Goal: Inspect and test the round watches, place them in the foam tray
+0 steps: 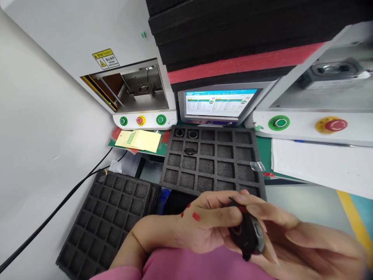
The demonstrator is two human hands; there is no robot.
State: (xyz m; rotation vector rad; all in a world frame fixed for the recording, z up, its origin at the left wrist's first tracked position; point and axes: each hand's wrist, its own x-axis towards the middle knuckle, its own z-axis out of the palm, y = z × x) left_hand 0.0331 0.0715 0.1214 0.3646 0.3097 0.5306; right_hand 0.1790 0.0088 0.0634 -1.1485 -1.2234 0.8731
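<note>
My left hand (208, 223) pinches a small black housing (243, 235) between thumb and fingers, in front of my body. The housing is rounded, with a silvery oval on its side and a tab at the lower end. Closed around its far side is my right hand (303, 237), its fingers bent over the upper end. Several small red stickers (196, 216) are on the back of my left hand. Beyond the hands, a black foam tray (225, 184) carries round black parts (192, 134) in its upper left pockets. Fingers hide some of the housing.
A screen (218, 103) stands between two machines with green buttons (161, 119) and red stop buttons (335, 125). Black foam (233, 42) is stacked above it. More foam trays (116, 202) lie lower left, near a black cable (67, 198). White paper (320, 159) lies right.
</note>
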